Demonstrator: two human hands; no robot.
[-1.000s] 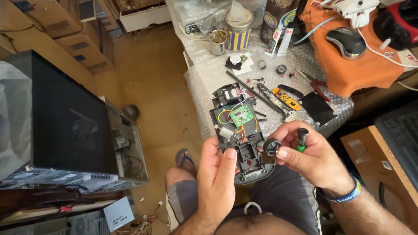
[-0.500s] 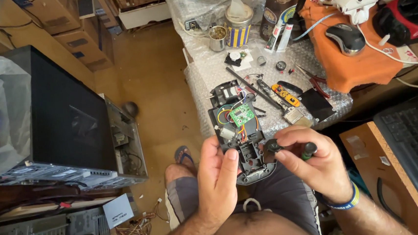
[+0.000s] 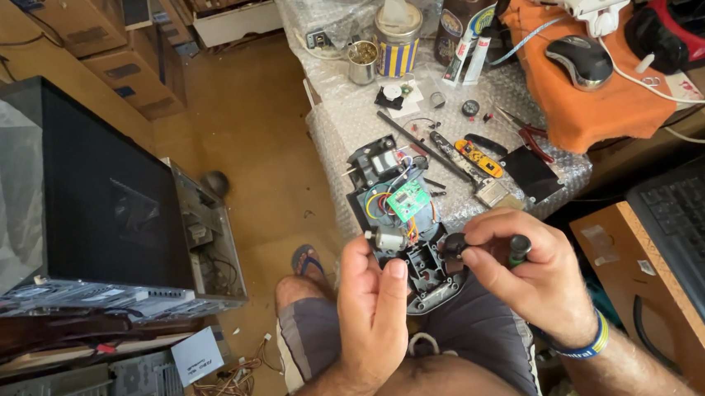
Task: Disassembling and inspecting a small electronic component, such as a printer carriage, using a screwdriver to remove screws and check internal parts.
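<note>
My left hand (image 3: 372, 304) grips the near left side of an opened toy car chassis (image 3: 399, 219), black plastic with coloured wires, a small silver motor and a green circuit board (image 3: 409, 199) on top. My right hand (image 3: 531, 272) is closed around a dark-handled tool with a green band (image 3: 518, 249). Its thumb and forefinger pinch a small black wheel-like part (image 3: 455, 246) against the right side of the chassis. The chassis hangs over my lap, just off the table edge.
A bubble-wrapped table (image 3: 347, 124) holds a long black rod, an orange-yellow strip, red pliers (image 3: 526, 136), tins and small parts. An orange cloth (image 3: 611, 105) carries a mouse (image 3: 579, 61). A keyboard (image 3: 699, 248) lies right, a black computer case (image 3: 96, 199) left.
The right hand has shifted a little on the black part at the side of the chassis. The left hand still holds the chassis in the same place.
</note>
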